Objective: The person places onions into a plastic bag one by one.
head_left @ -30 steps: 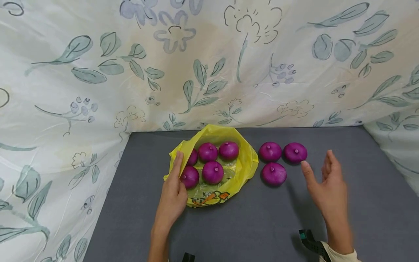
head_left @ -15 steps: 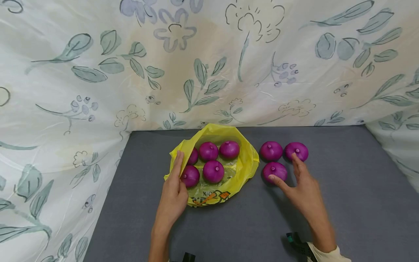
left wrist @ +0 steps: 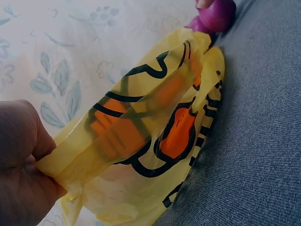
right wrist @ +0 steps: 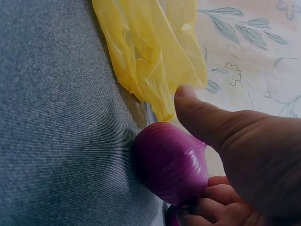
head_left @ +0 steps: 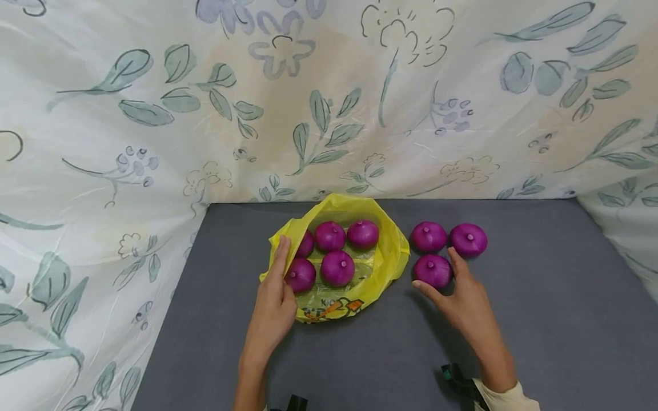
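Grey tabletop before floral cloth

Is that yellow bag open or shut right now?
Open: in the head view, the yellow bag has its mouth spread wide, and five purple onions show inside.

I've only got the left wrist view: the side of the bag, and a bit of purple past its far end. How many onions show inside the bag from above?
Observer: In the head view, five onions show inside the bag.
Operator: And the right hand, which onion is it at? I only catch a fingertip.
Observer: The nearest loose onion of three to the right of the bag; it sits between thumb and fingers, though I can't tell how firmly they touch it.
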